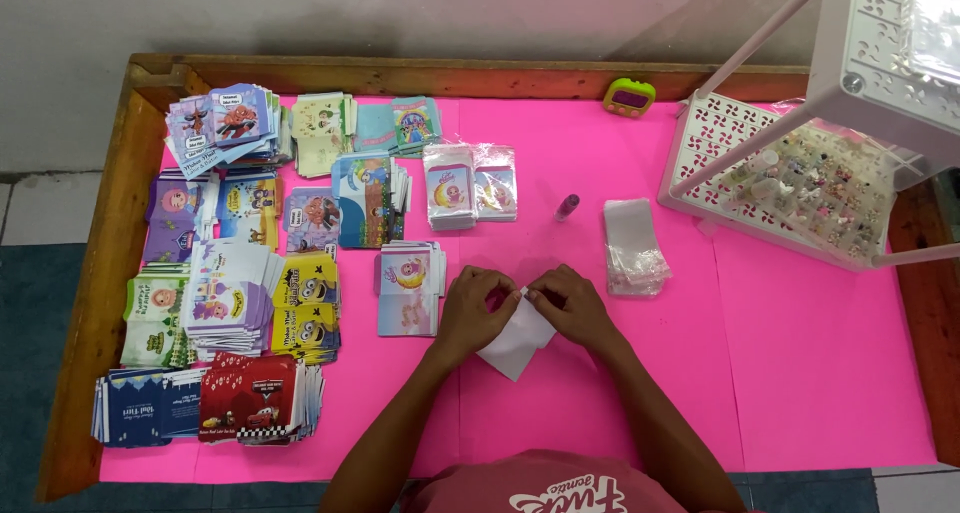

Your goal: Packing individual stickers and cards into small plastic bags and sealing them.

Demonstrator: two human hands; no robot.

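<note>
Both hands, the left hand (473,311) and the right hand (571,305), pinched the top edge of a white paper envelope (517,339) lying on the pink table (800,353), fingers closed to steady it. A stack of printed cards (408,288) lay just left of the envelope, clear plastic sleeves (633,246) to its upper right.

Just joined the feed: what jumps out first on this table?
The bright pink table cover fills the view. Stacks of colourful printed envelopes crowd its left side. At centre, the left hand and right hand pinch a white paper piece; a white perforated rack stands at far right.
</note>
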